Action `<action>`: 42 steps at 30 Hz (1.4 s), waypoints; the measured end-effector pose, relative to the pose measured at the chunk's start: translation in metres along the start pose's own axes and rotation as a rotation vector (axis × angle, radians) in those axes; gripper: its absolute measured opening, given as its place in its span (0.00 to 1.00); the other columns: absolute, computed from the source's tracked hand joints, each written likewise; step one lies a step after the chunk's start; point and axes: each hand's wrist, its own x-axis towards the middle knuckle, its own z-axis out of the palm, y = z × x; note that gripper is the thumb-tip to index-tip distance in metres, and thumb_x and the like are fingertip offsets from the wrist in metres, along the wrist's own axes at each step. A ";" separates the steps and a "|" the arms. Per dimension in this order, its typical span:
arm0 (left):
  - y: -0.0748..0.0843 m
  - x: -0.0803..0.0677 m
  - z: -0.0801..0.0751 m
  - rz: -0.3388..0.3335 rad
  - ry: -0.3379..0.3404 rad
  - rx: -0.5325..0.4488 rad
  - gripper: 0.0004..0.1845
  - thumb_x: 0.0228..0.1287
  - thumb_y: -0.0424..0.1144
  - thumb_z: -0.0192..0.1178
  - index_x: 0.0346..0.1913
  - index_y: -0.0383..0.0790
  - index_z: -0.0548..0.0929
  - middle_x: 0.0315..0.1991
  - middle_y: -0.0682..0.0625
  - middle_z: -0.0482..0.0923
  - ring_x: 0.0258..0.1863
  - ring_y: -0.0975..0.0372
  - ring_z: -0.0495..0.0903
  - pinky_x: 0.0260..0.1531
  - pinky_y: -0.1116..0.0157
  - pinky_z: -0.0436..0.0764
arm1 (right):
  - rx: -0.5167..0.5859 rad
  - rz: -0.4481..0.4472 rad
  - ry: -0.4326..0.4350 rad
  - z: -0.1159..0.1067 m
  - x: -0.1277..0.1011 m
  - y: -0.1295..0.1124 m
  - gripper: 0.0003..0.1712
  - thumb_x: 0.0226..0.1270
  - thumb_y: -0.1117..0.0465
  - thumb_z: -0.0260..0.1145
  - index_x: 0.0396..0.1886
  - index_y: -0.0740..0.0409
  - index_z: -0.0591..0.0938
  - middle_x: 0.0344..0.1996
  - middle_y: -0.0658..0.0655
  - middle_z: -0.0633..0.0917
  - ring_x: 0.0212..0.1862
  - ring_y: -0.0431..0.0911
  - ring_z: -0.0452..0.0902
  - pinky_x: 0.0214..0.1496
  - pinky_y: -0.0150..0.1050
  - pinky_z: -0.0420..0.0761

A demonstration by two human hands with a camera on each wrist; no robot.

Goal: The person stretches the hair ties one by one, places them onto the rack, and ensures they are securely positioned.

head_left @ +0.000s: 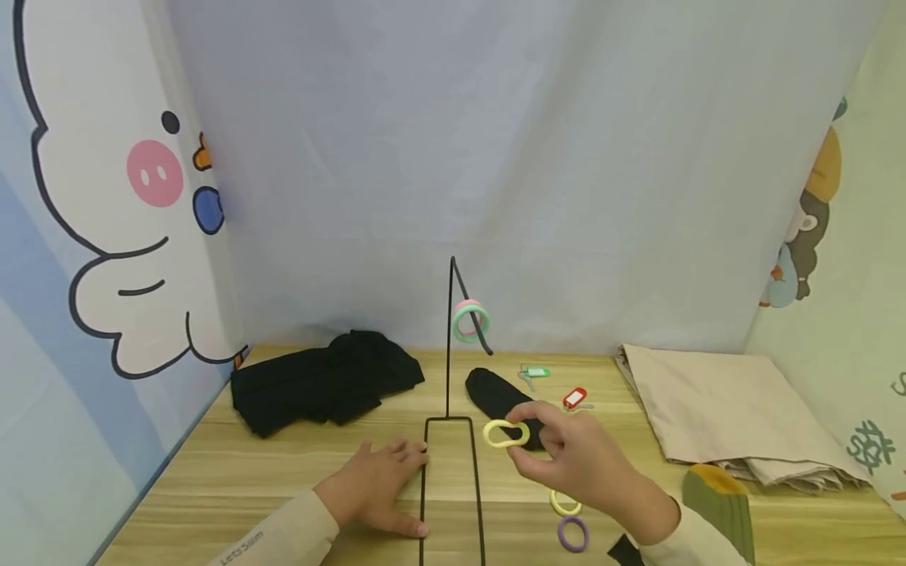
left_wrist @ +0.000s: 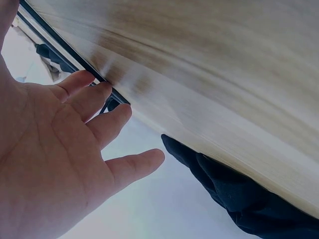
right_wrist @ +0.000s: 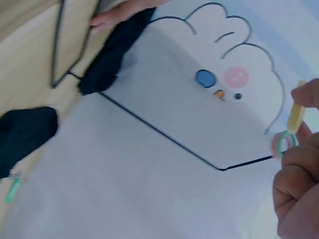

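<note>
My right hand [head_left: 527, 434] pinches a yellow hair ring [head_left: 506, 433] above the wooden table, just right of the black wire stand's base [head_left: 450, 487]. In the right wrist view the yellow ring [right_wrist: 295, 115] shows edge-on between my fingertips [right_wrist: 306, 95]. The stand's upright [head_left: 449, 338] ends in a hook carrying a green ring and a pink ring [head_left: 470, 321]. My left hand [head_left: 396, 464] lies flat on the table, fingers straight, touching the base's left wire [left_wrist: 75, 55]. Its fingers [left_wrist: 107, 94] reach the wire in the left wrist view.
A yellow ring [head_left: 565, 503] and a purple ring [head_left: 572, 534] lie under my right wrist. A black sock [head_left: 495, 393], green key tag [head_left: 535, 373], red key tag [head_left: 575, 397], black cloth [head_left: 325, 381], beige folded cloth [head_left: 722, 413] and olive sock [head_left: 718, 495] lie around.
</note>
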 end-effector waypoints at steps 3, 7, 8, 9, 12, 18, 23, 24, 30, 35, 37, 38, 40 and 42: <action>-0.001 0.000 0.000 -0.002 -0.002 0.005 0.53 0.44 0.75 0.55 0.68 0.44 0.61 0.70 0.49 0.58 0.70 0.50 0.56 0.57 0.35 0.59 | -0.024 -0.149 0.168 -0.005 0.010 -0.011 0.10 0.57 0.58 0.66 0.37 0.57 0.78 0.05 0.46 0.55 0.14 0.28 0.41 0.15 0.18 0.47; -0.001 0.000 0.000 -0.003 0.002 0.008 0.53 0.43 0.75 0.55 0.68 0.44 0.62 0.70 0.49 0.59 0.70 0.49 0.57 0.57 0.35 0.59 | -0.059 -0.318 0.341 -0.011 0.028 -0.026 0.15 0.64 0.53 0.58 0.33 0.62 0.77 0.05 0.43 0.55 0.11 0.31 0.44 0.14 0.18 0.47; -0.001 0.000 0.001 -0.003 0.004 0.007 0.53 0.43 0.75 0.55 0.68 0.44 0.62 0.70 0.49 0.59 0.70 0.49 0.57 0.57 0.35 0.59 | -0.070 -0.350 0.370 -0.012 0.033 -0.029 0.15 0.63 0.53 0.59 0.32 0.63 0.77 0.05 0.43 0.55 0.11 0.31 0.44 0.14 0.18 0.47; -0.001 0.000 0.001 -0.003 0.005 0.006 0.53 0.43 0.75 0.55 0.68 0.44 0.62 0.70 0.49 0.59 0.69 0.49 0.57 0.57 0.35 0.59 | -0.080 -0.374 0.393 -0.013 0.037 -0.031 0.16 0.63 0.54 0.59 0.32 0.64 0.77 0.05 0.43 0.55 0.11 0.30 0.44 0.14 0.18 0.47; -0.001 0.000 0.001 0.002 0.007 0.005 0.53 0.43 0.75 0.55 0.68 0.44 0.62 0.70 0.49 0.59 0.69 0.49 0.57 0.57 0.35 0.60 | -0.108 -0.399 0.437 -0.016 0.048 -0.035 0.17 0.63 0.54 0.59 0.33 0.67 0.77 0.06 0.42 0.54 0.11 0.30 0.44 0.14 0.18 0.47; -0.002 0.000 0.002 -0.004 -0.006 0.009 0.53 0.43 0.76 0.55 0.68 0.44 0.62 0.70 0.49 0.59 0.70 0.49 0.57 0.57 0.36 0.60 | -0.171 -0.302 0.453 -0.013 0.065 -0.032 0.20 0.62 0.50 0.60 0.38 0.66 0.77 0.06 0.43 0.55 0.12 0.29 0.45 0.14 0.21 0.48; -0.001 0.001 0.002 -0.002 0.001 0.005 0.53 0.43 0.76 0.55 0.68 0.44 0.62 0.70 0.49 0.59 0.70 0.49 0.57 0.56 0.36 0.60 | -0.246 -0.179 0.391 -0.007 0.073 -0.019 0.24 0.57 0.50 0.63 0.44 0.65 0.75 0.05 0.43 0.57 0.10 0.30 0.45 0.12 0.22 0.47; -0.001 0.001 0.001 -0.001 0.001 0.004 0.53 0.43 0.76 0.55 0.68 0.44 0.62 0.70 0.49 0.59 0.70 0.49 0.57 0.56 0.36 0.60 | -0.263 -0.156 0.378 -0.006 0.074 -0.016 0.25 0.55 0.51 0.65 0.46 0.64 0.74 0.05 0.43 0.57 0.10 0.29 0.44 0.12 0.22 0.46; -0.001 0.001 0.002 0.000 0.007 0.005 0.53 0.43 0.75 0.56 0.68 0.44 0.62 0.70 0.49 0.59 0.69 0.49 0.57 0.56 0.36 0.61 | -0.315 -0.076 0.324 -0.001 0.070 -0.004 0.30 0.58 0.44 0.62 0.50 0.64 0.73 0.04 0.42 0.57 0.12 0.27 0.41 0.11 0.21 0.46; -0.001 0.001 0.002 0.005 0.010 0.007 0.53 0.43 0.75 0.56 0.68 0.44 0.62 0.70 0.49 0.59 0.69 0.49 0.57 0.56 0.36 0.61 | -0.291 -0.030 0.286 0.000 0.061 0.004 0.32 0.56 0.44 0.65 0.51 0.62 0.72 0.07 0.42 0.56 0.14 0.28 0.42 0.13 0.22 0.47; -0.002 0.002 0.002 0.005 0.013 0.006 0.53 0.43 0.75 0.56 0.68 0.44 0.62 0.70 0.48 0.59 0.69 0.49 0.57 0.56 0.35 0.61 | -0.232 0.013 0.230 0.000 0.056 0.007 0.31 0.52 0.49 0.71 0.52 0.61 0.73 0.09 0.42 0.56 0.15 0.29 0.43 0.14 0.23 0.49; -0.002 0.002 0.002 0.006 0.014 0.005 0.53 0.43 0.75 0.56 0.68 0.44 0.62 0.70 0.48 0.59 0.69 0.49 0.58 0.56 0.35 0.61 | -0.189 0.043 0.190 0.000 0.054 0.008 0.31 0.50 0.52 0.72 0.52 0.60 0.73 0.10 0.41 0.56 0.15 0.29 0.44 0.16 0.23 0.51; -0.002 0.002 0.002 0.007 0.014 0.005 0.53 0.43 0.75 0.55 0.68 0.44 0.62 0.70 0.48 0.59 0.69 0.49 0.58 0.56 0.35 0.61 | -0.073 0.110 0.096 -0.001 0.048 0.011 0.30 0.48 0.58 0.74 0.52 0.58 0.74 0.12 0.41 0.56 0.16 0.30 0.47 0.19 0.25 0.56; -0.001 0.002 0.003 0.006 0.012 0.006 0.53 0.43 0.75 0.55 0.68 0.44 0.62 0.70 0.48 0.59 0.69 0.49 0.58 0.56 0.35 0.61 | 0.058 0.179 -0.001 -0.003 0.041 0.016 0.28 0.50 0.61 0.73 0.52 0.57 0.74 0.13 0.42 0.57 0.17 0.31 0.49 0.22 0.28 0.61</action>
